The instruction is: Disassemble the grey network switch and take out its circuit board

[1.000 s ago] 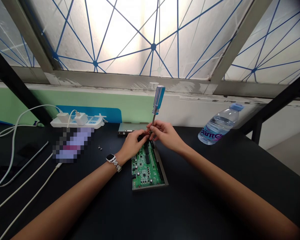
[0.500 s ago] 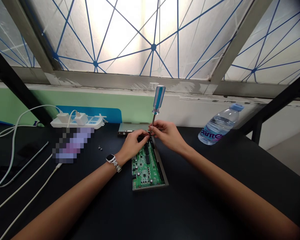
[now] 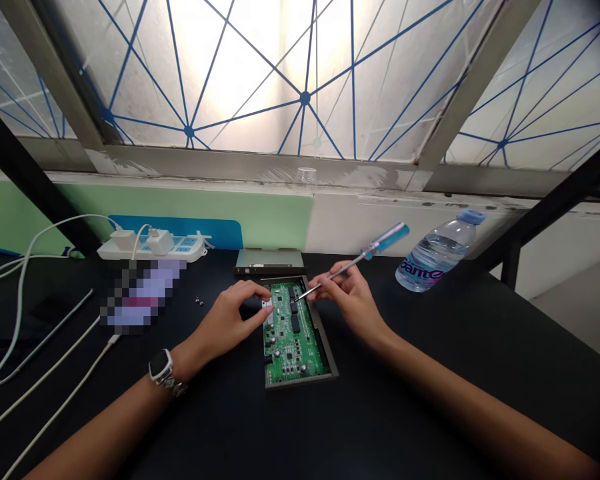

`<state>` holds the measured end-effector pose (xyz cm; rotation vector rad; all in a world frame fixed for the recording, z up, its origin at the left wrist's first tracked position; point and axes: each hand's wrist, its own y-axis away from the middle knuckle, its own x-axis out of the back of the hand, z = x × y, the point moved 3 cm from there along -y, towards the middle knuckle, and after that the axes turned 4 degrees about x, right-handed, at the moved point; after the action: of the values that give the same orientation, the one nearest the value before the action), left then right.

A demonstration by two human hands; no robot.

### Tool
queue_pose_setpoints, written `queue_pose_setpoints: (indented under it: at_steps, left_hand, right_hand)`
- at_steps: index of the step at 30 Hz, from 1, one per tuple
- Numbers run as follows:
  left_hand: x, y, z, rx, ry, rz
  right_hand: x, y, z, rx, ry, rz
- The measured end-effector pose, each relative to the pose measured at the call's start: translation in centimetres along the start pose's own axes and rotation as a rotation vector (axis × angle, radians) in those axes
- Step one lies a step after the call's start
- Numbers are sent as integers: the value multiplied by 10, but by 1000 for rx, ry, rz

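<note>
A green circuit board (image 3: 286,341) lies in a shallow metal case on the black table, its long side running away from me. My right hand (image 3: 347,293) pinches a screwdriver (image 3: 387,240) by its metal shaft. Its clear-and-blue handle slants up to the right, and its tip is over the black chips on the board. At the board's left edge is my left hand (image 3: 235,313), thumb and index finger apart, fingertips at the rim with nothing held between them. A flat metal cover (image 3: 270,259) lies just behind the case.
Several small screws (image 3: 199,301) lie left of my left hand. A water bottle (image 3: 437,253) leans at the back right. A power strip (image 3: 183,248) with white plugs stands at the back left, near a blurred-out object (image 3: 147,297) and white cables (image 3: 50,360).
The screwdriver has gone from upright at the case's far end to tilted right, its tip now over the board. My left hand has drawn back leftward from the far end.
</note>
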<state>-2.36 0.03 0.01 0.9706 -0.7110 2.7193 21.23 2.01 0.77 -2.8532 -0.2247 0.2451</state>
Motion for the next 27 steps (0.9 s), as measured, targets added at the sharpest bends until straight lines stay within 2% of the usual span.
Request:
queue_pose_setpoints:
  at_steps: [2, 5, 8, 14, 22, 27]
  left_hand:
    - [-4, 2, 4, -14, -4, -33]
    - [-13, 2, 12, -55, -25, -64]
    - [-18, 2, 18, -68, -24, -50]
    - [-16, 3, 22, -85, 38, -29]
    - [-20, 1, 23, -75, 108, -7]
    - [-17, 1, 22, -66, 95, 16]
  right_hand:
    - [5, 13, 4, -27, -53, 85]
    - [8, 25, 5, -61, -105, 132]
    - [4, 29, 4, -62, -141, 122]
    - [-4, 34, 9, -74, -193, 93]
    - [-4, 34, 11, -86, -210, 82]
    - [-4, 34, 12, -87, -249, 97]
